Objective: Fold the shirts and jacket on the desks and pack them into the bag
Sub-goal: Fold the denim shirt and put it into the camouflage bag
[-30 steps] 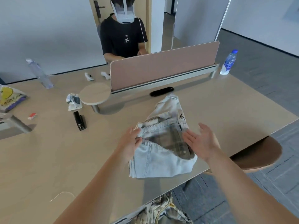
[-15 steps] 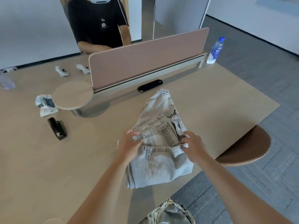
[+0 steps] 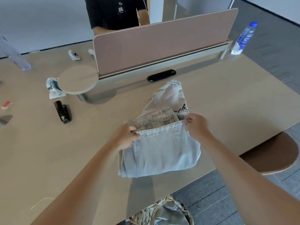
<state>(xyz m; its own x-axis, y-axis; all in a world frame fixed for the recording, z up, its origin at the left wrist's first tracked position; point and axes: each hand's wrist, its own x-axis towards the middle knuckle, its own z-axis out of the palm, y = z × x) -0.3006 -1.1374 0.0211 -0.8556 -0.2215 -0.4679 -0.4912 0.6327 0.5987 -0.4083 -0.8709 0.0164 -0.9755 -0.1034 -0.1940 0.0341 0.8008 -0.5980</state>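
- While both hands work at the middle of the desk (image 3: pixel 48 151), its left side carries clutter: a black stapler (image 3: pixel 63 112) and a crumpled wrapper (image 3: pixel 53 88) beside a round shelf (image 3: pixel 78 80).
- Left hand (image 3: pixel 125 137): fingers curled, thumb and fingertips pinching the left end of the jacket's folded upper edge.
- Jacket (image 3: pixel 160 150): pale denim, folded, lying flat near the desk's front edge. A further part stretches away toward the divider (image 3: pixel 162 43), black script lettering showing.
- Right hand (image 3: pixel 197 127): fingers curled, pinching the right end of the same edge. The hands are apart, the fold spanning between them.
- Bag (image 3: pixel 164 213): camouflage pattern, on the floor below the desk's front edge, mouth open, partly cut off.
- Far right: water bottle (image 3: pixel 243 38) standing at the divider's end.
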